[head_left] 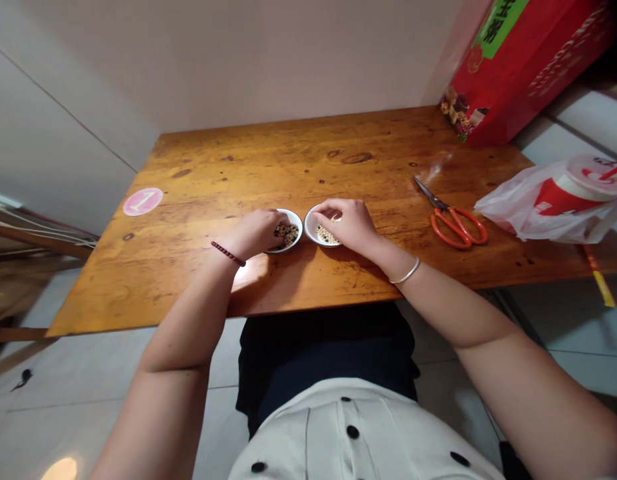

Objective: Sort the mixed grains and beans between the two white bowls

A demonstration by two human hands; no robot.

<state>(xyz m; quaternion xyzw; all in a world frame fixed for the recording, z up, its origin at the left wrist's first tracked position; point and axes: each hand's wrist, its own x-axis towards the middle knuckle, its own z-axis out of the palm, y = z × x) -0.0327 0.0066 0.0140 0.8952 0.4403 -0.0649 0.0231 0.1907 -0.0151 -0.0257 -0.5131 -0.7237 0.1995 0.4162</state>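
Two small white bowls stand side by side near the table's front edge, their rims almost touching. In the left bowl (299, 230) lie mixed dark and pale beans (289, 235). My left hand (258, 230) reaches over its left side, fingers curled down among the beans and partly hidden. The right bowl (308, 230) holds mostly pale beans (326, 235). Above it, my right hand (349, 223) has thumb and fingers bent together in a pinch. Whatever is between the fingertips of either hand is too small or too covered to make out.
Orange-handled scissors (455, 227) lie right of the bowls. Further right are a lidded cup (578, 190) in a plastic bag (508, 200) and a large red bag (528, 73). A round pink "1" sticker (143, 201) marks the wooden table (228, 173) on the left.
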